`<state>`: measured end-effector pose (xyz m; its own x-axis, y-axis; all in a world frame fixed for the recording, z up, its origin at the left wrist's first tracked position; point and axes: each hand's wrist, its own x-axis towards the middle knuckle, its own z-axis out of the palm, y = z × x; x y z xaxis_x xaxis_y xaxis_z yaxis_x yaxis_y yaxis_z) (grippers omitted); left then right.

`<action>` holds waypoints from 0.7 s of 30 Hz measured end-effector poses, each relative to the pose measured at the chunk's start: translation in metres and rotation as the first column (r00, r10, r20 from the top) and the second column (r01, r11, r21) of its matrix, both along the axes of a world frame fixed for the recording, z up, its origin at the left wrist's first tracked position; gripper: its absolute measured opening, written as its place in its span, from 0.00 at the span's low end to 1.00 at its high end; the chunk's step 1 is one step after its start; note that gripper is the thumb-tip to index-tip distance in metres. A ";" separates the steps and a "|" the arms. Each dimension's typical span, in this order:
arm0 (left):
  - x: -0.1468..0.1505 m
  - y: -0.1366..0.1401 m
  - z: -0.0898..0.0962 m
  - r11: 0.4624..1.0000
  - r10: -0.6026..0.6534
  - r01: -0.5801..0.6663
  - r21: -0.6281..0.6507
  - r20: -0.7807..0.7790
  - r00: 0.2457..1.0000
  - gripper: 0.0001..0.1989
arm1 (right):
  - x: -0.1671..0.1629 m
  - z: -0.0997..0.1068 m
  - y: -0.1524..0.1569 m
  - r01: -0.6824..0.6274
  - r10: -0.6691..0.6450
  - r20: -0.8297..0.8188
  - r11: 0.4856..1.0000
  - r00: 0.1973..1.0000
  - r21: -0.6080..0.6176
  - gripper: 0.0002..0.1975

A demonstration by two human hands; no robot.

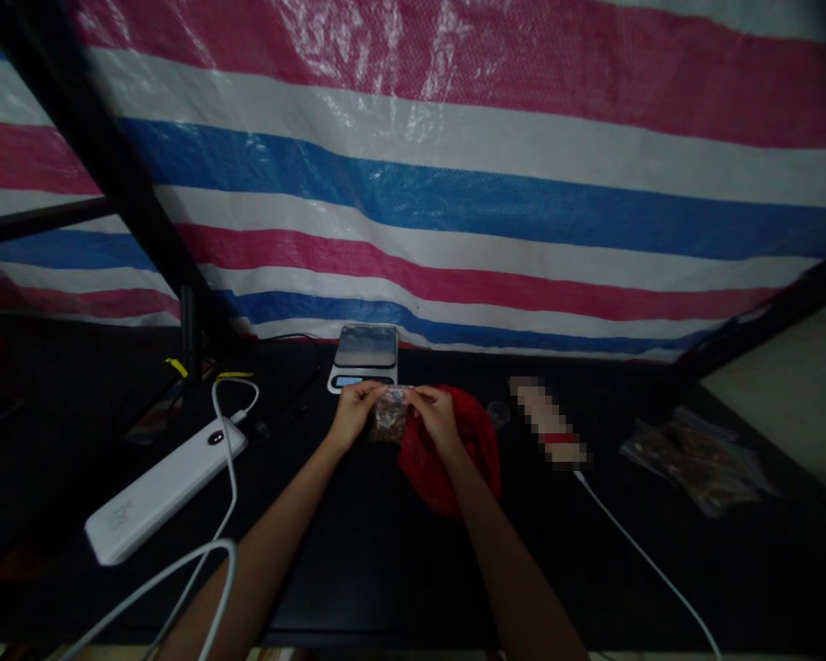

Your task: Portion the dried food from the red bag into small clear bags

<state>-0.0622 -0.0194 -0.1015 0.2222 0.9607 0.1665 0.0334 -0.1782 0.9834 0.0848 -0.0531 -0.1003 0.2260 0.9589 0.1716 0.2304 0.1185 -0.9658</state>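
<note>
Between my two hands hangs a small clear plastic bag point(391, 418) with brownish contents low inside it. My left hand point(353, 410) pinches the bag's top edge at its left corner. At the right corner my right hand point(435, 413) pinches the same edge, so the top is stretched between them. Under my right hand and wrist lies a red bag point(478, 450), partly covered by the forearm. Just beyond the hands stands a kitchen scale point(366, 347) with a lit display and nothing visible on its plate.
On the left lies a white power bank point(165, 491) with a white cable point(232, 477) looping toward me. To the right are a blurred-out device point(547, 420) on a white cord and several filled clear bags point(698, 459). A striped tarp point(454, 211) closes off the black table's point(385, 569) back.
</note>
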 end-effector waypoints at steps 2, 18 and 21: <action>0.000 0.000 -0.001 1.000 0.011 -0.011 0.011 -0.022 1.000 0.13 | 0.000 0.000 0.000 0.002 -0.002 -0.017 1.000 1.000 0.002 0.14; 0.001 -0.009 0.001 0.996 0.048 -0.039 0.078 -0.113 0.992 0.12 | -0.001 -0.003 -0.003 -0.069 0.070 -0.015 0.997 0.997 0.024 0.10; 0.003 -0.013 0.003 0.993 0.071 -0.053 0.107 -0.170 0.983 0.11 | 0.001 -0.004 -0.003 -0.060 0.061 -0.018 0.998 0.998 0.021 0.08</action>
